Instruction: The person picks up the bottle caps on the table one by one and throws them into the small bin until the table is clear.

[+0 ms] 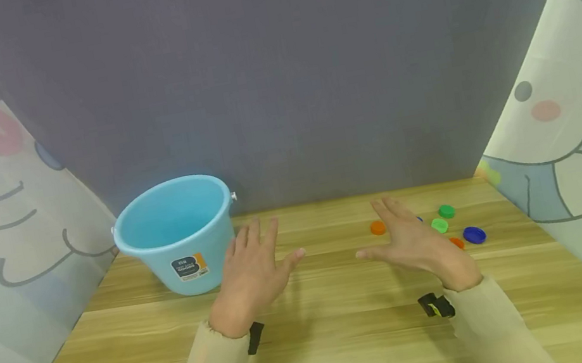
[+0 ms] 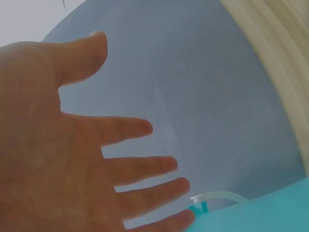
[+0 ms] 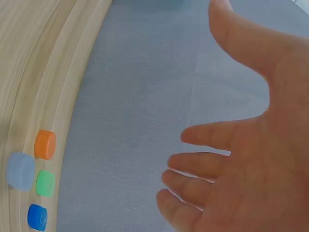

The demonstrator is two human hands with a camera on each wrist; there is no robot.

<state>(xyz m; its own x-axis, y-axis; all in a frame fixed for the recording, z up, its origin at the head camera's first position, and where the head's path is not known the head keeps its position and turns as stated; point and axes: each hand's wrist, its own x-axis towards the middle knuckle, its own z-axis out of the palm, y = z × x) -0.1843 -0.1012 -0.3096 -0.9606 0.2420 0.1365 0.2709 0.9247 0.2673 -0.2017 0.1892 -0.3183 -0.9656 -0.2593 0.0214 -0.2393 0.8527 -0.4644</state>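
My left hand (image 1: 251,271) hovers over the table with its fingers spread, just right of a light blue bucket (image 1: 181,270). In the left wrist view its bare palm (image 2: 58,159) faces the camera, with the bucket's edge (image 2: 260,208) at the lower right. On the right, my other hand (image 1: 413,238) is held up with straight fingers and nothing in it. Bottle caps lie around and behind it: an orange cap (image 1: 378,228), a green cap (image 1: 447,211), a light green cap (image 1: 439,225) and a dark blue cap (image 1: 474,235). My right hand partly hides a red-orange cap (image 1: 456,242).
The wooden table (image 1: 341,340) ends at a dark grey panel (image 1: 274,81) behind. Curtains with cartoon prints (image 1: 558,117) flank both sides. In the right wrist view, a pale blue cap (image 3: 20,171) lies near an orange one.
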